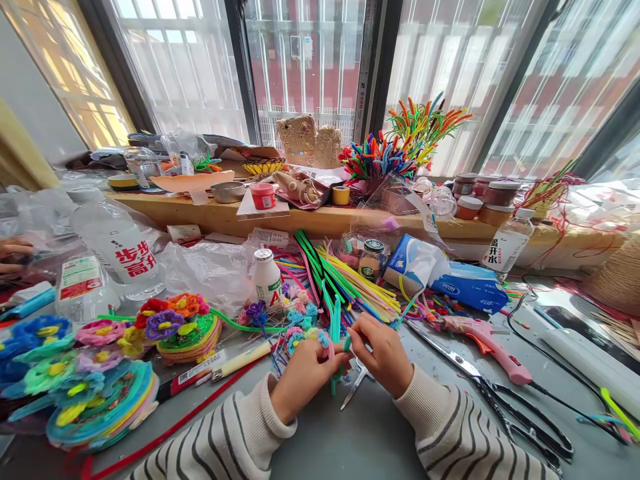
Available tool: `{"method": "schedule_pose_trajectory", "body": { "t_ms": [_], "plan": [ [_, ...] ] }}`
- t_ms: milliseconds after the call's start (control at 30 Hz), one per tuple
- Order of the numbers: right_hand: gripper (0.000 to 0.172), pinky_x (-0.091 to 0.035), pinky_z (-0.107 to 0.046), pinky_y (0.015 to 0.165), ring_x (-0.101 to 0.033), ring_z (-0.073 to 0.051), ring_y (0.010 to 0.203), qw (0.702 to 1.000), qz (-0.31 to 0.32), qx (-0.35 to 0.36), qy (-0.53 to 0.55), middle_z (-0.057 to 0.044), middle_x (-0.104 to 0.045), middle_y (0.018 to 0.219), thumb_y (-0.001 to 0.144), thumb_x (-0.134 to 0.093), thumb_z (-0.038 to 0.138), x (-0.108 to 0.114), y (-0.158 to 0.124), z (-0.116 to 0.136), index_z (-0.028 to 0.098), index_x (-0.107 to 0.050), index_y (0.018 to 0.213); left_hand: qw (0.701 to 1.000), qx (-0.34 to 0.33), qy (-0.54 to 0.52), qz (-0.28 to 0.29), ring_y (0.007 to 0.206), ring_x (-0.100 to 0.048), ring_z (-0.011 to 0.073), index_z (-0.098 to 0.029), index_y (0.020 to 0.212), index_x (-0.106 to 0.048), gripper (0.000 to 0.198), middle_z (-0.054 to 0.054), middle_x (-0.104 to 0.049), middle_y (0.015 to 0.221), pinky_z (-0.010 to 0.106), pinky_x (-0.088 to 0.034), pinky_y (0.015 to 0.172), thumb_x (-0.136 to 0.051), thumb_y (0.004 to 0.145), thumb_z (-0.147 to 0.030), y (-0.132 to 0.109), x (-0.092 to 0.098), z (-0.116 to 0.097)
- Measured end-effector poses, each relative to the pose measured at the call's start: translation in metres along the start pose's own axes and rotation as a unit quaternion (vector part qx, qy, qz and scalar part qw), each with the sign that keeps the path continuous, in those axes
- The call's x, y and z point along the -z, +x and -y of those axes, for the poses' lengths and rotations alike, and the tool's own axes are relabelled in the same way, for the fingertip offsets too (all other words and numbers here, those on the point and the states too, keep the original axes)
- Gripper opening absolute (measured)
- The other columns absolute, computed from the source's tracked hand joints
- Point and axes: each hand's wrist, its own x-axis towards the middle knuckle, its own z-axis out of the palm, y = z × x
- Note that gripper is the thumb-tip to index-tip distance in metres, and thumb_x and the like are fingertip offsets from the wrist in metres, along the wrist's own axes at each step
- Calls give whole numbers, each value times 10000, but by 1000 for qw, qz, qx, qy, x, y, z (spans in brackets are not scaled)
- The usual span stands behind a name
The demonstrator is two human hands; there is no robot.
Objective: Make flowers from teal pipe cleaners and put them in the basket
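My left hand (pixel 309 375) and my right hand (pixel 384 355) meet at the middle of the table, fingers closed in pinches. Between their fingertips is a teal pipe cleaner (pixel 347 342), bent or coiled; its exact shape is partly hidden. Upright behind the left fingers stand several teal pipe cleaners (pixel 335 319). Small pastel pipe-cleaner flowers (pixel 296 339) lie just beyond my left hand, and the fingers cover part of them. Below the hands, a small pair of scissors (pixel 354 388) rests on the grey table (pixel 345 443).
Large black-handled scissors (pixel 505 407) and a pink glue gun (pixel 493 343) lie right. Finished flower pieces (pixel 100 400) crowd the left. Ahead are a white bottle (pixel 267 277), pipe-cleaner bundles (pixel 367 287) and a blue tissue pack (pixel 470 288). Another person's hand (pixel 15 255) shows far left.
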Motion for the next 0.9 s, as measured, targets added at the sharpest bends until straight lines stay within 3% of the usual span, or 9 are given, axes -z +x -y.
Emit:
{"method": "schedule_pose_trajectory", "body": {
  "t_ms": [100,300,400,567,767,900],
  "plan": [
    [214,-307,-200,490,-392,-94,507,1000,-8,-15,17,10,-429,571,782,-327,222,-1,0,0,178,-448,611,1000,-11,6,2,540,-515,138,-151,553,-606,310,22,-605,551,206,-361,518,-452,667,-395,0,-1,2],
    [226,-292,-201,485,-387,-93,510,999,38,4,31,18,-414,552,775,-359,275,4,2,-1,175,-436,588,1000,-25,-5,18,545,-519,141,-148,580,-615,301,22,-603,552,211,-375,523,-472,651,-403,-1,-2,5],
    [246,-266,-199,465,-342,-82,472,999,3,-22,34,35,-359,511,769,-353,238,5,3,-2,172,-401,537,997,-9,-68,20,552,-528,139,-142,585,-609,285,22,-593,557,219,-396,541,-493,640,-397,0,-1,1],
    [322,-228,-198,419,-288,-72,417,990,-63,-104,72,51,-296,437,753,-374,268,5,4,-7,173,-340,447,982,27,-178,-54,520,-534,117,-128,722,-596,248,13,-576,600,242,-427,551,-541,620,-347,5,2,2],
    [223,-291,-190,467,-386,-87,484,991,-12,-88,98,20,-444,541,764,-383,307,5,5,-10,158,-486,634,972,38,-210,-94,488,-525,106,-117,670,-572,206,-5,-546,543,227,-421,508,-568,606,-313,8,4,6],
    [267,-291,-195,476,-380,-91,483,993,-4,-78,86,24,-425,506,758,-395,331,4,4,-11,162,-466,564,967,52,-213,-133,515,-535,114,-126,674,-574,197,1,-565,564,235,-427,530,-576,600,-309,6,5,1]
  ]
}}
